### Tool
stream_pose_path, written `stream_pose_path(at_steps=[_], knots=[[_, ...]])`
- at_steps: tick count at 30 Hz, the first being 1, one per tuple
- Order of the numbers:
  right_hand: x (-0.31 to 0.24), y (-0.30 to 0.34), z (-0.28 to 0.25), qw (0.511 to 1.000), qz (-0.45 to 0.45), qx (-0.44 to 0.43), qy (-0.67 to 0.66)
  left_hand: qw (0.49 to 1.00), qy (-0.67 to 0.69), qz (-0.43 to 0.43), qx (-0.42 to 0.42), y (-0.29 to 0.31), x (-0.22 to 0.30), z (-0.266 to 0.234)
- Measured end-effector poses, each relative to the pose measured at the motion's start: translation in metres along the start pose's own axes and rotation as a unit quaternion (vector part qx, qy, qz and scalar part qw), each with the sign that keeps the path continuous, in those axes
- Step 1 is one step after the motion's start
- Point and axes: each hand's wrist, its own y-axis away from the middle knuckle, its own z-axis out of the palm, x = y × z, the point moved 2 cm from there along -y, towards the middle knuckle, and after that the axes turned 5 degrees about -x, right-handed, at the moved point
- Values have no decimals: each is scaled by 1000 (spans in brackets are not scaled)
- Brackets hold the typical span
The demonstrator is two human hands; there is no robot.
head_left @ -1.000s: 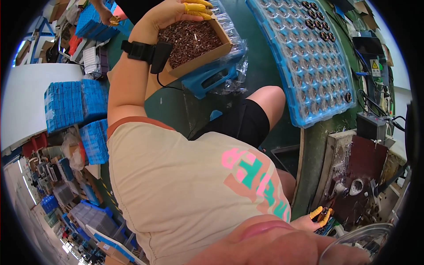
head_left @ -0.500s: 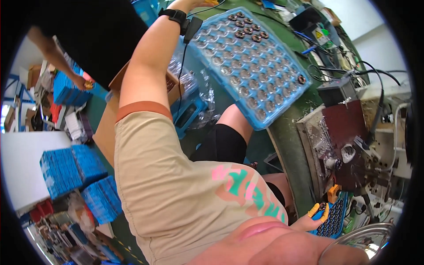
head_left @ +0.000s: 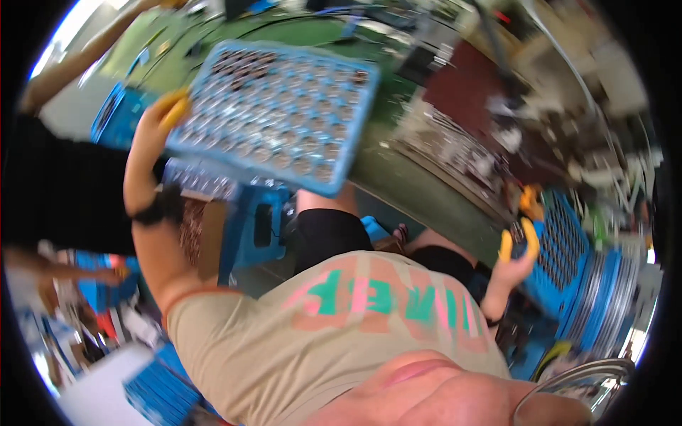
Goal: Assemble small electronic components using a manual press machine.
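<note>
A shallow blue tray (head_left: pixel 284 128) with a clear plastic insert of round pockets lies on the green bench, its near edge above my knees. Small dark coppery round parts sit in its far left pockets, and a single one (head_left: pixel 360 77) in the far right corner. At the tray's left edge is my left hand (head_left: pixel 153 131), with yellow finger covers; motion blur hides whether its fingers grip anything. Low on the right, my right hand (head_left: pixel 517 266), also in yellow covers, pinches a small dark round part (head_left: pixel 518 231). Beside it stands a blue tray (head_left: pixel 561 241) filled with dark parts.
A maroon plate (head_left: pixel 465 78) and a scrap-strewn block (head_left: pixel 444 145) occupy the bench's right side. Cables cross the back. Blue stool (head_left: pixel 249 241) and open carton (head_left: pixel 212 241) are at lower left. Another person in black (head_left: pixel 71 192) stands at left. Stacked trays (head_left: pixel 600 298) stand at right.
The view has swung, so the tray appears further left and turned. My left hand now shows fully beside the tray's left edge. My right hand still holds the small part.
</note>
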Motion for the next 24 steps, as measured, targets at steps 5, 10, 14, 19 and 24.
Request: stream_pose_path(at_steps=[5,10,14,19,24], knots=[[-7,-18,5,999,-35,6,-32,998,3,-68,-14,71,93,47],[5,-10,0,998,-29,21,-53,991,-98,75,-57,54,156,119],[12,-3,-4,996,-22,22,-78,977,-98,165,-90,35,216,181],[28,9,-8,994,1,19,-106,971,-109,165,-133,31,213,208],[32,7,-1,992,9,8,-125,977,-102,145,-120,44,201,219]])
